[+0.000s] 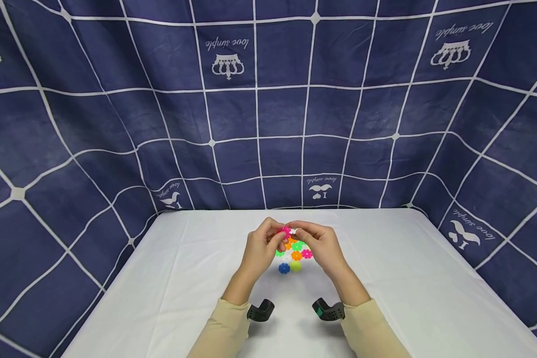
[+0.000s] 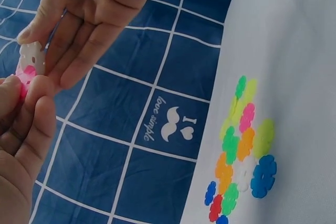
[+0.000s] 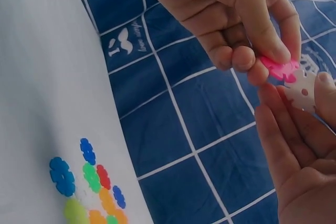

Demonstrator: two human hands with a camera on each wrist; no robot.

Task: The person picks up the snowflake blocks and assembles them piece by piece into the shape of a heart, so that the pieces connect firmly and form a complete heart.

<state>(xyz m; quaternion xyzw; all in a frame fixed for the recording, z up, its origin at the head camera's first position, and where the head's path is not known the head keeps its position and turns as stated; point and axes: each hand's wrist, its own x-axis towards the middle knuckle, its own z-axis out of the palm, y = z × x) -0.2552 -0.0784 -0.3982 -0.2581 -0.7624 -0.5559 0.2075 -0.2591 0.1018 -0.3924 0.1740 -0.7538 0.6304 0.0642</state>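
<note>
The pink disc (image 3: 281,68) and white disc (image 3: 297,86) look smooth plastic; curtain (image 1: 279,114) matt cloth; tablecloth (image 1: 183,288) matt, faintly creased

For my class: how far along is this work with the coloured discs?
Looks done: a pink disc and a white disc are off the table and meet at their edges. In hand: the left hand pinches the pink one, the right hand the white; whether they are locked is unclear. Remaining, probably: the other coloured discs on the table.

Pink disc (image 3: 286,70) against notched white disc (image 3: 297,89)
</note>
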